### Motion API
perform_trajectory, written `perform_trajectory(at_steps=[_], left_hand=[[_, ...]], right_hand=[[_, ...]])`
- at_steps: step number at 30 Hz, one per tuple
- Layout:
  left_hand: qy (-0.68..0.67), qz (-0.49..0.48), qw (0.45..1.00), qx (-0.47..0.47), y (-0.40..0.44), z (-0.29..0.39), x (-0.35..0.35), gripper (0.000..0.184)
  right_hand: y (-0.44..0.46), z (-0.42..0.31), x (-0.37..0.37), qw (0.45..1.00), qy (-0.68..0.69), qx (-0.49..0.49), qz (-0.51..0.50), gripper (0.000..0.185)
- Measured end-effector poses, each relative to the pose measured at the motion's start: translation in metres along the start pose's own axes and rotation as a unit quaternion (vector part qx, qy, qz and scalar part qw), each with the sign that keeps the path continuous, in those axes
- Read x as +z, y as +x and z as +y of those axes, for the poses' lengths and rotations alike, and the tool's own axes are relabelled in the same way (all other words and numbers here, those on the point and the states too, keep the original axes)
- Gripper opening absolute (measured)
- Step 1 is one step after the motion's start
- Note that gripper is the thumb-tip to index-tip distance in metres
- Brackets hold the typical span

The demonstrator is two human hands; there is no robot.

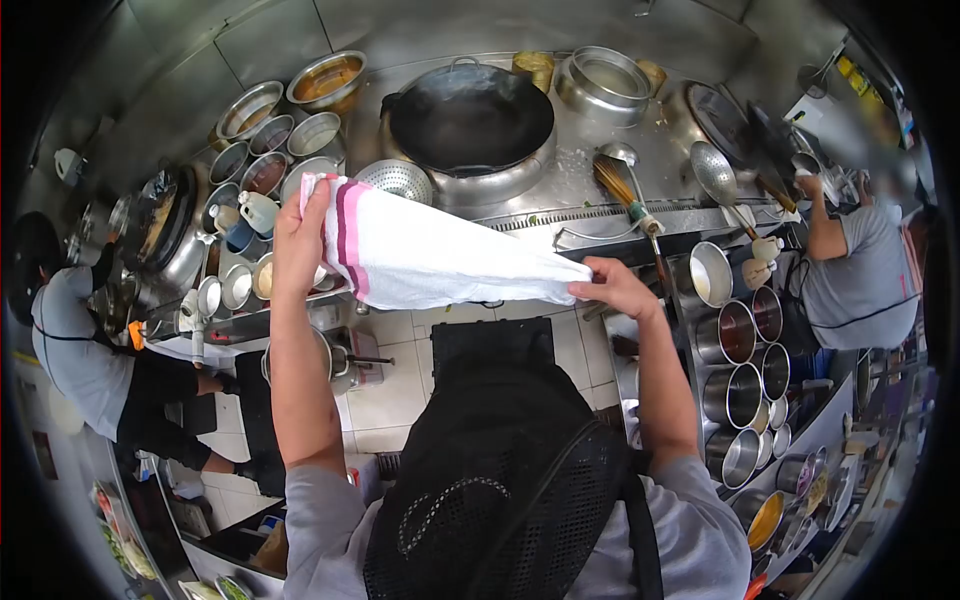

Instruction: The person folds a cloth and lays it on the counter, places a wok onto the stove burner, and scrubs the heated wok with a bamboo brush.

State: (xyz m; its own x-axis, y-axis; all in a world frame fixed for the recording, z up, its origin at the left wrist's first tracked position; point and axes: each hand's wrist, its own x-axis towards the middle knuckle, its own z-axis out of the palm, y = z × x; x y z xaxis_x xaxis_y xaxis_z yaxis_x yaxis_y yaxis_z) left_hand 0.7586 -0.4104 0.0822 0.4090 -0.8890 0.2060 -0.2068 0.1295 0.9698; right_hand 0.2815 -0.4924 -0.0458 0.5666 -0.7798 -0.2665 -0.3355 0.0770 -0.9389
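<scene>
A white towel with pink and dark red stripes at one end is stretched between my two hands, in front of the stove. My left hand grips its striped end, fingers closed on the cloth. At the other end, my right hand pinches a gathered corner between thumb and fingers. Behind the towel sits a large black wok on a burner. A perforated strainer lies just beyond the towel's upper edge.
Metal bowls of sauces crowd the left. A bamboo brush, a skimmer and steel pots stand at right. One co-worker works at far left, another at far right.
</scene>
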Motion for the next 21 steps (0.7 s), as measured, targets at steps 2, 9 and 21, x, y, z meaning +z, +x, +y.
perform_trajectory(at_steps=[2, 9, 21], left_hand=[[0.0, -0.005, 1.0, -0.001, 0.002, -0.009, -0.005, 0.036], [0.005, 0.03, 0.999, 0.021, 0.011, -0.014, -0.018, 0.035], [-0.053, 0.048, 0.997, 0.037, 0.009, -0.008, -0.041, 0.035]], right_hand=[[-0.011, -0.019, -0.012, 0.995, -0.096, -0.01, 0.027, 0.031], [-0.05, -0.111, -0.029, 0.918, -0.304, -0.152, 0.205, 0.024], [-0.041, -0.174, -0.061, 0.972, -0.027, -0.174, 0.158, 0.021]])
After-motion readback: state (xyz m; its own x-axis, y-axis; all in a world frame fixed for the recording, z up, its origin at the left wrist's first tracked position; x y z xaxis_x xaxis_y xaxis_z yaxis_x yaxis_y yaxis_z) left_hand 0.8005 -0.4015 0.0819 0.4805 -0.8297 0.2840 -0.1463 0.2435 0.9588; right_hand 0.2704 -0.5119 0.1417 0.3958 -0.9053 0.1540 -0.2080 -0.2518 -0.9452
